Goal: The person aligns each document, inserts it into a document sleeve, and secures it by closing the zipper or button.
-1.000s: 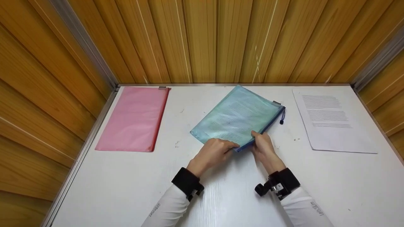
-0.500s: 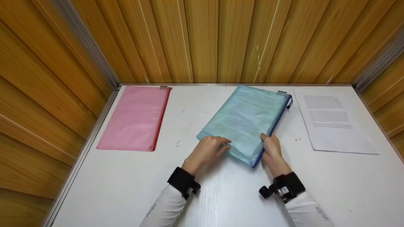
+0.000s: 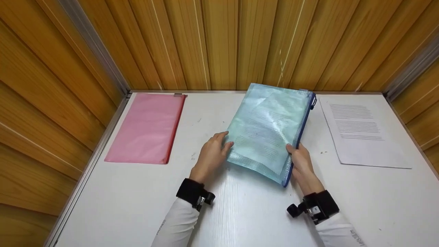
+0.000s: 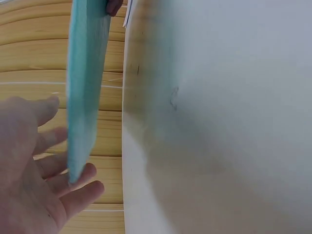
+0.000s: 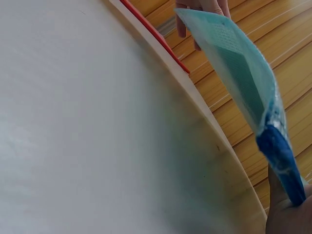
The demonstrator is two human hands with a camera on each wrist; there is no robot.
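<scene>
A translucent blue-green zip pouch [image 3: 267, 130] with a dark blue zipper edge is held up off the table in the head view. Printed text shows through its front. My right hand [image 3: 303, 164] grips the zipper side, thumb on the front and the other fingers behind. At the opposite edge is my left hand [image 3: 212, 154], its fingers spread. In the left wrist view the edge of the pouch [image 4: 87, 87] stands among the parted left fingers [image 4: 80, 197], which are not closed on it; whether they touch it I cannot tell. A zipper pull [image 3: 313, 102] hangs at the top right corner.
A pink zip pouch [image 3: 144, 128] with a red zipper edge lies flat at the left of the white table [image 3: 137, 202]. Printed sheets of paper [image 3: 363, 137] lie at the right. Wood-look panels [image 3: 219, 44] wall the back and sides.
The blue-green pouch has turned more upright and risen off the table in my right hand. My left hand has left its lower corner and moved left to the side edge, fingers spreading.
</scene>
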